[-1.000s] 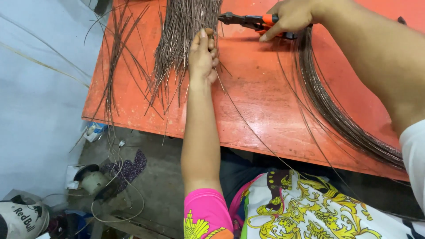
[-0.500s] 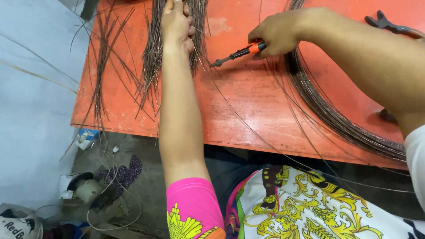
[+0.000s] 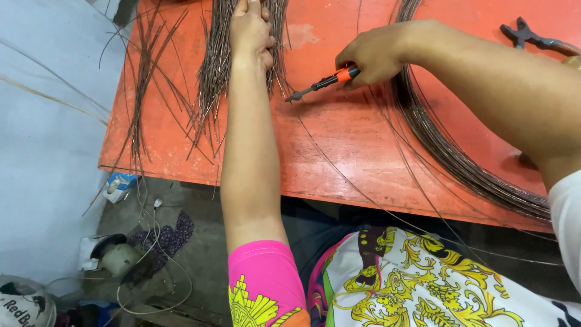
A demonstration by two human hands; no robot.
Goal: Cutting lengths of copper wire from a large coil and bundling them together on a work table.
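Orange table (image 3: 339,151): left hand (image 3: 251,30) lies flat, grip released, pinning bundle of cut wire lengths (image 3: 213,66); right hand (image 3: 375,57) clenched on orange-handled cutters (image 3: 321,82), beside wire coil (image 3: 448,151). Best keep bundle ends aligned, cutter tip clear of fingers.

- Left hand (image 3: 251,30) bare, its arm bare up to a short bright pink sleeve (image 3: 263,284) printed in yellow.
- Right hand (image 3: 375,54) bare; white sleeve (image 3: 569,212) at the upper arm.
- Lap garment (image 3: 423,284): white, gold baroque scrolls.
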